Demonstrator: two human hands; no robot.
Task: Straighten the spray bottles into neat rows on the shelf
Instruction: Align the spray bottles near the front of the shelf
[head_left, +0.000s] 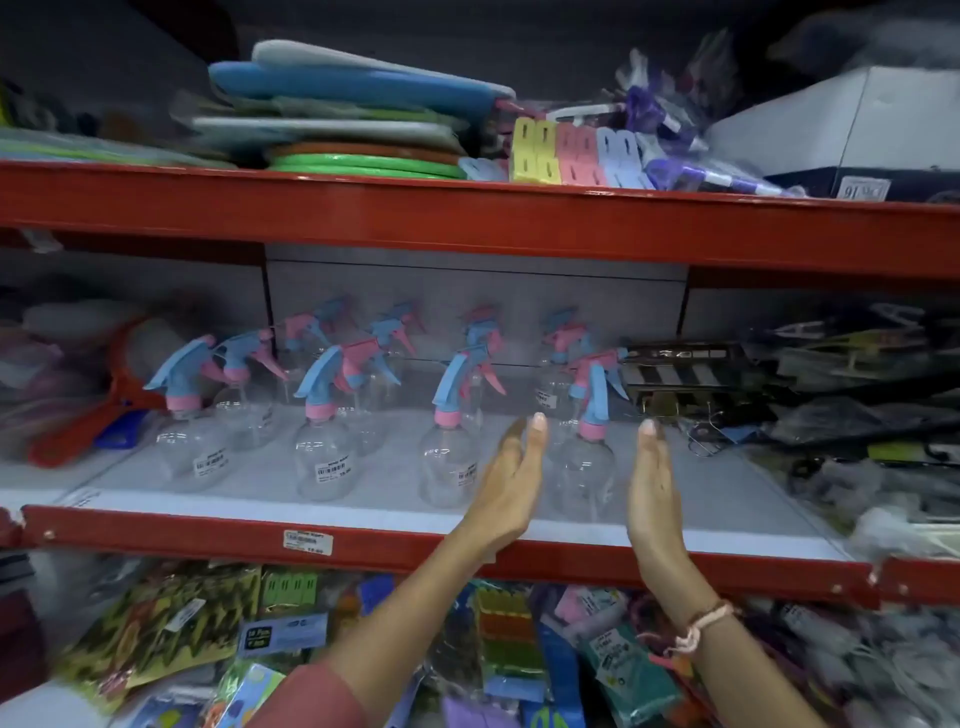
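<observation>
Several clear spray bottles with blue and pink trigger heads stand on the grey middle shelf (218, 499) in rough rows. The front row runs from a left bottle (189, 447) through a second bottle (323, 457) and a third bottle (447, 467) to the rightmost bottle (584, 467). More bottles stand behind them. My left hand (511, 478) and my right hand (654, 483) are held flat and upright on either side of the rightmost front bottle. Both palms face it with fingers straight. Whether they touch it I cannot tell.
A red rail (156, 535) with a price label (307, 542) edges the shelf. Black clip packs (685, 379) lie to the right, an orange tool (104, 405) to the left. Packaged goods fill the shelf below, foam pads (343, 98) and sponges (571, 150) the shelf above.
</observation>
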